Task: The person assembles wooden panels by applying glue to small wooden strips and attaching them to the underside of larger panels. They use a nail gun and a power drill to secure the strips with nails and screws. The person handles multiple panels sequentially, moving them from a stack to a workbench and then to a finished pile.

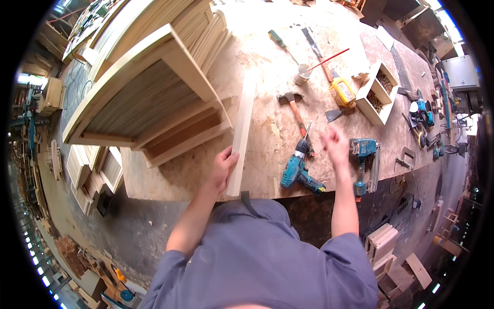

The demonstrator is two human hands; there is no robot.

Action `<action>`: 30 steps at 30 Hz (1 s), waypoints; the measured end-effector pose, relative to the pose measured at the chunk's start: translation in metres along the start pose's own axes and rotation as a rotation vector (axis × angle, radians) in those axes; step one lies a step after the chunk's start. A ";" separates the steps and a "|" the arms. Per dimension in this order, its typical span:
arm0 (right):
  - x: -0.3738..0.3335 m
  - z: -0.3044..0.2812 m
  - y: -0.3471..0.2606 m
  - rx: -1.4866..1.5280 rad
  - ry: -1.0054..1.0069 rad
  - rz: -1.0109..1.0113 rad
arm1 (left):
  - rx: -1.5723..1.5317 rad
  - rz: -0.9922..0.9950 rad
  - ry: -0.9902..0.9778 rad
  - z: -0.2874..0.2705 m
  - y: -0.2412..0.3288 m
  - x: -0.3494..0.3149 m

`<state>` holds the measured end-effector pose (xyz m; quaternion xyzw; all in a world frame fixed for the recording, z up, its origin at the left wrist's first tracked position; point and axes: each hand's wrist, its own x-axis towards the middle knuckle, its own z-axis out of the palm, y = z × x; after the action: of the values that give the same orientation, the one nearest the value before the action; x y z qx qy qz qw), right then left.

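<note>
My left hand [224, 167] is closed round the near end of a long pale wooden strip [243, 123], which lies along the bench beside a wooden cabinet frame [190, 77]. My right hand [335, 146] is raised over the bench, its fingers curled together; whether anything small is in them I cannot make out. Between my hands lies a teal cordless drill [296, 167] with a long bit. Just right of my right hand is a teal nail gun [363, 149]. Beyond the drill rests a hammer [295, 108] with an orange handle.
Farther back are a yellow glue bottle [341, 91], a scraper [334, 114], a small can [302, 75] with a red stick, and a green-handled tool [277, 38]. A divided wooden box [366, 105] holds small fasteners. More power tools [423, 109] sit at the right; a C-clamp [408, 157] lies nearer.
</note>
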<state>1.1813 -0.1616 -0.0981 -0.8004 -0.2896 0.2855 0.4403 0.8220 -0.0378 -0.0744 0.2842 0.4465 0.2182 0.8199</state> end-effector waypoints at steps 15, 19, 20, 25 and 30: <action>0.217 0.051 -0.071 -0.221 0.136 -0.442 | -0.158 0.032 -0.105 0.016 0.023 0.054; 0.208 0.039 -0.051 -0.139 0.076 -0.338 | -0.290 -0.091 -0.049 0.027 0.028 0.072; 0.200 0.041 -0.059 0.002 0.110 -0.314 | -0.384 -0.032 -0.211 0.020 0.022 0.077; 0.197 0.028 -0.034 0.517 0.175 0.023 | -0.291 -0.093 -0.136 0.049 0.043 0.080; 0.135 0.031 -0.079 0.913 0.010 0.067 | -0.395 -0.114 -0.243 0.044 0.038 0.072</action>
<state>1.2327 -0.0133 -0.0710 -0.5346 -0.1060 0.3941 0.7400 0.8920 0.0227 -0.0741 0.1167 0.3086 0.2186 0.9183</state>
